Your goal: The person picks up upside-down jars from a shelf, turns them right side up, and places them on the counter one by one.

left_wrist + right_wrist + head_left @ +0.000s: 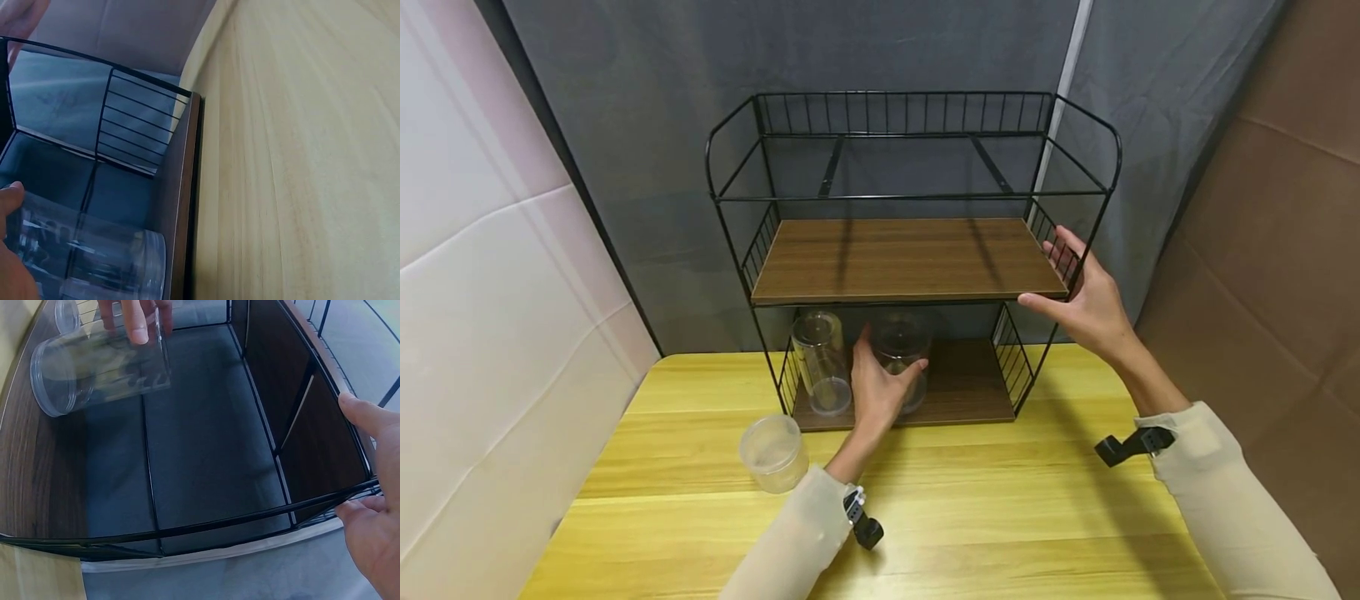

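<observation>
Nearest is the yellow wood-grain table [685,521], with a short, round tub of clear plastic [772,454] on it, just in front of the rack's left end. Past it reaches the left hand [880,387], in a cream sleeve [797,533], curled round a wide, clear plastic cylindrical jar [902,333] at the lower brown wood-grain shelf [962,379]. The head view places the thumb right of that jar, the fingers left; the left wrist view adds its ringed bottom end close by the shelf board, though I cannot tell whether it rests fully. A taller, slimmer clear cylinder [820,358] stands to its left.

The right hand [1093,304] grips the right side of the black wire rack [917,197] at the middle brown shelf [910,258]. The right wrist view, looking in from the side, shows what the head view hides: fingertips tucked behind the wires. Two flat black crossbars [831,167] span the top tier. Farthest hangs a dark grey curtain [910,50].
</observation>
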`<state>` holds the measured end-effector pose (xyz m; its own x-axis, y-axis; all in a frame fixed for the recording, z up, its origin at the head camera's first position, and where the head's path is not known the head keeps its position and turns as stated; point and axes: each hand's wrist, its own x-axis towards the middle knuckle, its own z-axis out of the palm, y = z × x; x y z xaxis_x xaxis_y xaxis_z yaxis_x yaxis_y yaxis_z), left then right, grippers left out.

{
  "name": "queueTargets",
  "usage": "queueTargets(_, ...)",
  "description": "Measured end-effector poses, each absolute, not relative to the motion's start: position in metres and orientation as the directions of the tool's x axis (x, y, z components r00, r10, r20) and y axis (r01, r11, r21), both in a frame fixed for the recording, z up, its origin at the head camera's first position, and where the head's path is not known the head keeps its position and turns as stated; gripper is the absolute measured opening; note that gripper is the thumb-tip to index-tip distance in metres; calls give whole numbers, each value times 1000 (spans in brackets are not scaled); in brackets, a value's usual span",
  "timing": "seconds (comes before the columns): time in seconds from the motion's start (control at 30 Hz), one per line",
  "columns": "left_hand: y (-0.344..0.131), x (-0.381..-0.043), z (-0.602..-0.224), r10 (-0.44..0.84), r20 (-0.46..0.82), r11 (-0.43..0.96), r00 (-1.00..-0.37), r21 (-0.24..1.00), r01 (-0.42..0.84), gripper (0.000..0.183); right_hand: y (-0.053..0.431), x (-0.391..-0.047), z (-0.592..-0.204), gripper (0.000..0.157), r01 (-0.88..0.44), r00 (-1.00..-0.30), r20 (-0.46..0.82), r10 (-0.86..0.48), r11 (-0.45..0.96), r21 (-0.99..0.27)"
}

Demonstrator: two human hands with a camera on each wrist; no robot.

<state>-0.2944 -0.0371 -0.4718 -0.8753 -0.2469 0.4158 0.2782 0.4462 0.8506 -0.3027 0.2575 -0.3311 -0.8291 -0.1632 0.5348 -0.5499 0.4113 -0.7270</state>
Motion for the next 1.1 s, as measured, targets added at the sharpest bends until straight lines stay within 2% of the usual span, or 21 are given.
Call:
queueTargets(0.4, -40, -279, -463, -233, 430, 417, -872, 854, 310, 108, 256, -300, -335, 107, -551, -830, 536, -155, 381, -743)
queueTargets(0.63, -41, -268, -454, -216, 402, 362, -890, 880, 309, 107, 256, -293, -336, 108, -536, -834, 532, -147, 446, -717)
queueTargets(0.93, -39, -249, -446, -176, 327, 230, -928, 931, 284, 104, 261, -271, -342, 108, -485, -861, 489, -143, 522, -701)
queueTargets(1.1, -37, -238, -438, -143, 262, 87, -955, 964, 251, 102, 255, -248, -341, 106, -471, -851, 515, -102, 582, -663)
